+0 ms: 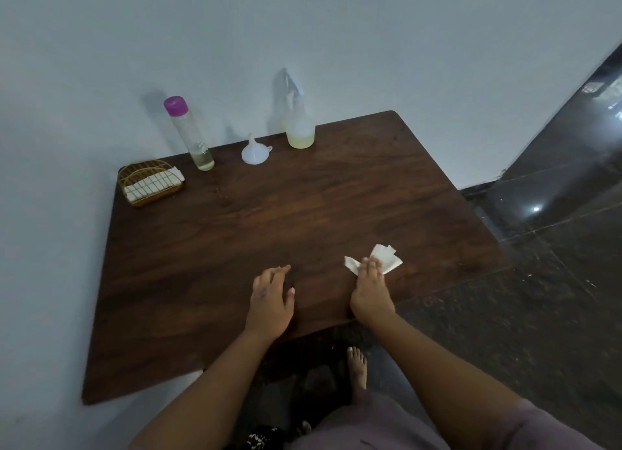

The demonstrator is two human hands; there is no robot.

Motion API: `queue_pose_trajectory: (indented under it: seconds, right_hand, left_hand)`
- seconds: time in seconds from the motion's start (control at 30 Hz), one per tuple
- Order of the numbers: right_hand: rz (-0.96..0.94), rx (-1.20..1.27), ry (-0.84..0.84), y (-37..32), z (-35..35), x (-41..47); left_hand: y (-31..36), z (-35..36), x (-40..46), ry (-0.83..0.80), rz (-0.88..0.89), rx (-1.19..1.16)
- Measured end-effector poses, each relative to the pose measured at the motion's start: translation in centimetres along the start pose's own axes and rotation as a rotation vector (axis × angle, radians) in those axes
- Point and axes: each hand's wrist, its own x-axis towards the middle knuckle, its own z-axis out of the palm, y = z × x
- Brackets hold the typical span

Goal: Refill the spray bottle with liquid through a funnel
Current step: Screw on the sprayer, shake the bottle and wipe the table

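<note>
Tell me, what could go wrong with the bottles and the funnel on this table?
1. The tall bottle with the purple cap is thin, so a bump while reaching could probably tip it.
2. The funnel lies loose on the table, not in the spray bottle; set crookedly, it might let liquid spill.
3. The right hand presses a tissue near the table edge; it could slide off. The left hand holds nothing.

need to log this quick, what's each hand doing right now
Left hand: open, fingers relaxed on the table, holding nothing.
Right hand: fingers on a white tissue; grip cannot be told.
</note>
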Motion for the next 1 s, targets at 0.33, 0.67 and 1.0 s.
queue_pose_trajectory:
  seconds: [0.33,0.67,1.0]
  right_hand:
    - [-0.275,0.289,-0.011,-2.7,-2.9,-1.0]
    - [0.119,-0.081,0.151,9.4,-6.7,2.3]
    - [-0.374,0.003,-0.069,-4.4,-0.2,-3.3]
  left_hand:
    - [-0.2,-0.7,-1.9,-0.055,-0.045,-0.006]
    - [1.3,0.6,-0.3,-0.08,-0.035,-0.004]
    - [0.4,0.5,-1.1,-0.051,-0.066,-0.001]
